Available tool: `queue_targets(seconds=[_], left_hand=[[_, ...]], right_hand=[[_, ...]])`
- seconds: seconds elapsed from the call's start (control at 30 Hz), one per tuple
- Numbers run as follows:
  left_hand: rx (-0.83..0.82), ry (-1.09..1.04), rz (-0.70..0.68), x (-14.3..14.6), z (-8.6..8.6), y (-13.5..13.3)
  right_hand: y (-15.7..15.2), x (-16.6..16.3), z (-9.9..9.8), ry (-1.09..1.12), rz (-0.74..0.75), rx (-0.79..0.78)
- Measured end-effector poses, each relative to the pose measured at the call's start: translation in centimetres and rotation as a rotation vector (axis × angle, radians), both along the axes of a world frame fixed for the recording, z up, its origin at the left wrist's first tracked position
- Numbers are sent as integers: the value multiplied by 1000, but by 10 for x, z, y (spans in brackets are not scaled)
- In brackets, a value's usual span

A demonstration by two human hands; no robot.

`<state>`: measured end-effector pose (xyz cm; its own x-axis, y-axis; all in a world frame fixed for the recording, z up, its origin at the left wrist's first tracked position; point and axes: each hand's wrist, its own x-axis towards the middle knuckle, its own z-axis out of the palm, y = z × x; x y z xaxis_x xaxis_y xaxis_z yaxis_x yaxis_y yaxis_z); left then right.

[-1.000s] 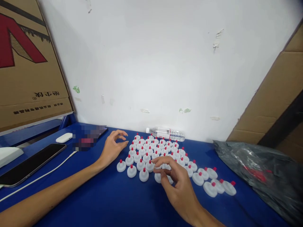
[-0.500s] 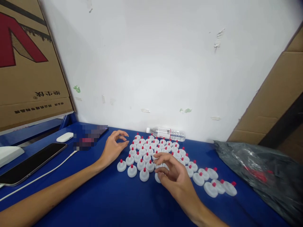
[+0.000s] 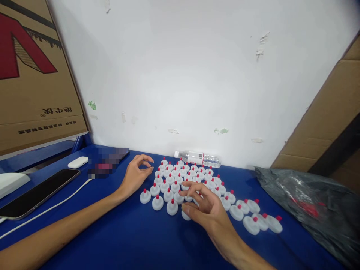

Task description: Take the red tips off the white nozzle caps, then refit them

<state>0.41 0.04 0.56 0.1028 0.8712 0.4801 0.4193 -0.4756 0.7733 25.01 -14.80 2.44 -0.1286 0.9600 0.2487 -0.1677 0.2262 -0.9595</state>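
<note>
Loosely, two hands curve about the red-tipped caps (image 3: 172,208) on the bench (image 3: 126,240).
From the head view, the left hand (image 3: 133,176) rests at the left of the caps, thumb and fingers apart; the right hand (image 3: 209,210) arches over the near caps, its thumb and fingers apart too, though contact with any cap is unclear; a bottle (image 3: 194,157) lies at the far side, a bag (image 3: 323,225) at right.

White, red-tipped caps (image 3: 172,208), tips up, clustered on the blue tabletop (image 3: 135,240)
</note>
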Motion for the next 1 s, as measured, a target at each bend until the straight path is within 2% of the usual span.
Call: queue_targets(seconds=[0.27, 0.6, 1.0], left_hand=[[4, -19, -3, 1, 3, -2], [89, -82, 18, 5, 12, -7], [114, -52, -8, 6, 11, -10]], right_hand=[[1, 1, 1, 10, -3, 4], [-2, 0, 6, 40, -6, -16], [-3, -1, 4, 19, -8, -12]])
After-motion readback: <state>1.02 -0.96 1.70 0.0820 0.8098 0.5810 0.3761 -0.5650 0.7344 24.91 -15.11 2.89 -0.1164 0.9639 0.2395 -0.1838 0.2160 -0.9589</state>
